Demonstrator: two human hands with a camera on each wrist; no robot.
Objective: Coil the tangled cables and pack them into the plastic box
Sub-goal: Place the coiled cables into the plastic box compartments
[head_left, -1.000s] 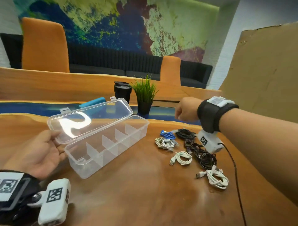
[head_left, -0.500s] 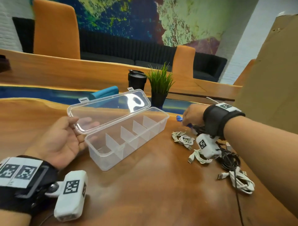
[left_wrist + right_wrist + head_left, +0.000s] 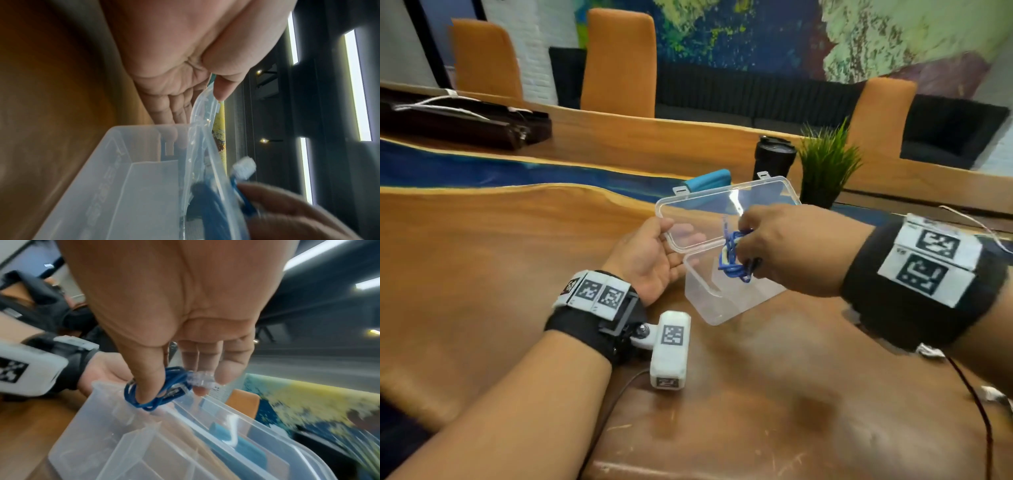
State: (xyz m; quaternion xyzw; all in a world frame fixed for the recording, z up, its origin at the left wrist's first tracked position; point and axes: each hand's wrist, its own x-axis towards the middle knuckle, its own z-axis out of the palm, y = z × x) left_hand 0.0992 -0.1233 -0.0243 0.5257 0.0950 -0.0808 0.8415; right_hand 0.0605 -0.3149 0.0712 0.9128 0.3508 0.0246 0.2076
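Fingers (image 3: pixel 148 391) of the right hand (image 3: pixel 787 246) pinch a small blue cable (image 3: pixel 732 262), coiled into a loose bundle, with the thumb pushed through its loops and the fingertips closed on the clear plug at one end. That bundle hangs at the centre of the head view, just above the near end compartment of the clear plastic box (image 3: pixel 722 301), which stands on the wooden bench (image 3: pixel 517 274).

At centre left of the same view the left hand (image 3: pixel 650 260) holds the raised lid (image 3: pixel 722 212) by its near corner, thumb on top and fingers underneath, so the lid stays tipped back and the compartments are open from above.

The cable looks very light and limp; its loops will likely spring apart once released, so holding across the whole bundle, as the thumb does now, seems safer than holding a single strand. The plug is hard and smooth and gives a firm point to pinch. The box seems thin-walled and light enough to slide on the polished bench if pushed, and the grip on the lid probably also steadies it. Motion blur in the right wrist view makes it hard to tell whether the lowest loops already touch the box rim or hang just clear of it.
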